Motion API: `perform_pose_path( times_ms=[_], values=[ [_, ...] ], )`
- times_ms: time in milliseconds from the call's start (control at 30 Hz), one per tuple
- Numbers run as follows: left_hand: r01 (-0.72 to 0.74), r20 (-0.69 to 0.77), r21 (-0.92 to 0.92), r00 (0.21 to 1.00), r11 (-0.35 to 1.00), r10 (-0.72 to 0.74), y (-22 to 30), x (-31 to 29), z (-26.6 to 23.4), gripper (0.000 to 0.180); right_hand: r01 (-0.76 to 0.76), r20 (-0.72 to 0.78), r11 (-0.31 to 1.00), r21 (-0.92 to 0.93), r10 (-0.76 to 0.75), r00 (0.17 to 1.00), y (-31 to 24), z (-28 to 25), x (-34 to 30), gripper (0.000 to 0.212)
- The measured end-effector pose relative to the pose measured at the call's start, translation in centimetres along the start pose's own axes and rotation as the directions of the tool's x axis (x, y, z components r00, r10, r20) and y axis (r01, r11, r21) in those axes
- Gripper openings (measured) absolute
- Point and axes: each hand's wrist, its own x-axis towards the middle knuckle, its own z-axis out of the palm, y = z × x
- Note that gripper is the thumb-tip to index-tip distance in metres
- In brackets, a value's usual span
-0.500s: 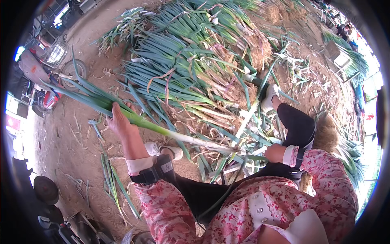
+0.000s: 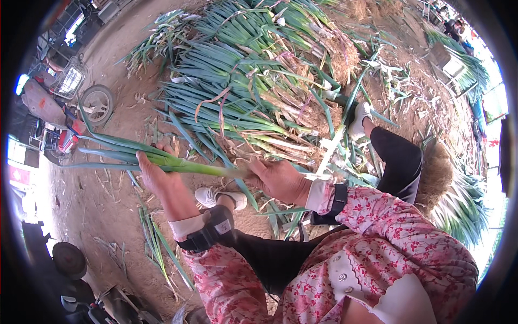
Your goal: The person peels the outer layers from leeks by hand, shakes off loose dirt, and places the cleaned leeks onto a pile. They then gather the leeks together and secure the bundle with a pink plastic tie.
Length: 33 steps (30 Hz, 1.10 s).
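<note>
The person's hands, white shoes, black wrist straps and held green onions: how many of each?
Left hand, right hand: 2
Left white shoe, right white shoe: 2
Left wrist strap, right wrist strap: 2
Held green onion: 1
Total: 7

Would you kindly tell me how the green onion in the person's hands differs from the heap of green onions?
The held green onion is a single stalk; the heap is many, piled together. The held green onion is raised in the left hand and right hand; the heap lies on the ground. The stalk's roots cannot be made out; the heap shows shaggy brown roots. Both have long green leaves.
</note>
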Motion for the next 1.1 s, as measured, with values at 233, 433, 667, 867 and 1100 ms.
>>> perform_pose_path(
  times_ms=[233,433,667,867,1100],
  values=[
    [0.049,0.052,-0.078,0.998,0.996,-0.045,0.2,0.4,-0.3,0.028,0.109,-0.009,0.993,-0.046,-0.11,0.994,-0.4,-1.1,0.3,0.019],
    [-0.002,0.066,-0.058,0.998,0.998,0.006,-0.2,0.2,0.0,0.026,0.025,0.003,1.0,0.005,-0.025,1.0,0.0,-1.5,0.6,0.014],
    [-0.036,0.19,-0.079,0.98,0.996,0.051,-0.1,-0.2,0.4,0.03,-0.073,-0.073,0.987,0.145,0.084,0.994,0.7,-0.9,0.8,0.019],
    [0.143,0.556,-0.211,0.831,0.967,-0.001,0.8,0.2,-0.3,0.031,-0.236,0.136,0.928,0.287,0.204,0.969,1.7,0.0,0.9,0.03],
    [0.384,0.734,-0.25,0.674,0.889,-0.084,1.3,0.3,-0.6,0.027,-0.66,0.66,0.467,0.588,0.194,0.726,-0.4,-2.1,1.6,0.047]
  ],
)
